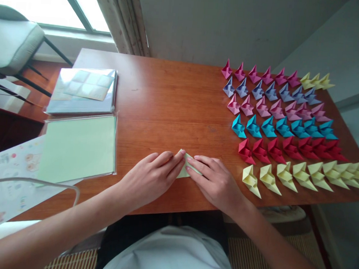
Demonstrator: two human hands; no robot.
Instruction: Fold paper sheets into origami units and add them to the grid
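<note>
A small piece of pale yellow-green origami paper (183, 172), partly folded, lies on the wooden table near its front edge. The fingers of my left hand (150, 177) are together, their tips pressing on the paper's upper left edge. From the other side my right hand (217, 181) holds the paper down with its fingertips. Both hands cover much of the sheet, so its full folded shape is hidden. My thumbs are mostly out of sight.
Rows of folded paper figures stand at the right, including blue ones (268, 127), red ones (275, 148) and pale yellow ones (284, 176). At the left lie a green paper pack (80, 148), a silvery packet (80, 103), a printed sheet (13, 172) and a white cable (41, 181).
</note>
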